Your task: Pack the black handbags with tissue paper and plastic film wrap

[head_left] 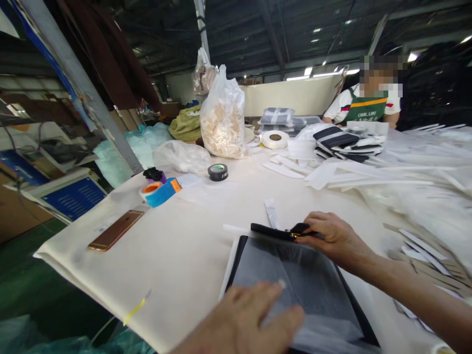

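A flat black panel, apparently a bag body [354, 305], lies at the front of the table under a translucent sheet [291, 280]. My left hand [254, 314] is over the near part of the sheet, fingers spread and slightly blurred; whether it presses down I cannot tell. At the panel's far edge, my right hand [334, 236] pinches a black strap [271, 231] with a small gold-coloured metal fitting [294, 235] near the fingertips. White paper shows along the panel's left side. Just beyond the strap lies a small clear-and-white strip [271, 213].
A phone [116, 230], a blue-and-orange tape roll [162, 191] and a black tape roll [218, 172] lie left. Behind stands a filled plastic bag [223, 118]. Card strips [427, 250] and white sheets [391, 182] cover the right. A person [365, 105] is across the table.
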### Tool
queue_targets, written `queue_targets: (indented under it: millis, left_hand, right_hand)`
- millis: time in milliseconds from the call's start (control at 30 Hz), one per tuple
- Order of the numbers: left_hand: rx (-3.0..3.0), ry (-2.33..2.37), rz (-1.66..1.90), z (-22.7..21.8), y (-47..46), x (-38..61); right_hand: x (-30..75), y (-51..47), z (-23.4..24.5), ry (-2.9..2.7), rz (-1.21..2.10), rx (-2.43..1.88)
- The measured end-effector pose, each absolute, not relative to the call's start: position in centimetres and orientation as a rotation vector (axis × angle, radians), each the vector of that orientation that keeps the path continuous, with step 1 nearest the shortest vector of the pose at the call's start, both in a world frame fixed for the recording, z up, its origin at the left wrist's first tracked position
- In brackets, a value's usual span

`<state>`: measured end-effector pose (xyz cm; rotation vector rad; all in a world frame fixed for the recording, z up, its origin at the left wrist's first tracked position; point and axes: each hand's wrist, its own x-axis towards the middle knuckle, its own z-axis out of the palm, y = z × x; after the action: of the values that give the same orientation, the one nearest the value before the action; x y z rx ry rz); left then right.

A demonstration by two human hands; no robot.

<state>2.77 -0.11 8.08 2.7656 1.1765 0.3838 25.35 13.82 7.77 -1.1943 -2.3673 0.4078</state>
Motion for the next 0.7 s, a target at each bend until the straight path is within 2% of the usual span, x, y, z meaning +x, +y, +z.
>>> queue_targets:
  millis: [67, 167, 367, 700]
  left_hand:
    - [2.422, 1.452, 0.462, 9.4, 3.6, 1.9]
    - [1.978, 1.821, 0.601, 8.2, 9.2, 0.8]
    - [1.664, 1.733, 0.594, 3.2, 13.8, -0.7]
    - [1.662, 1.656, 0.638, 2.7, 14.6, -0.5]
  right_hand:
    - [25.5, 13.4, 7.7, -2.353, 0.409, -1.206]
    - [25.5, 13.6, 7.8, -2.310, 0.467, -1.225]
    - [25.7, 15.1, 8.4, -2.214, 0.592, -1.321]
    - [24.9, 17.2, 9.2, -2.131, 0.679, -1.417]
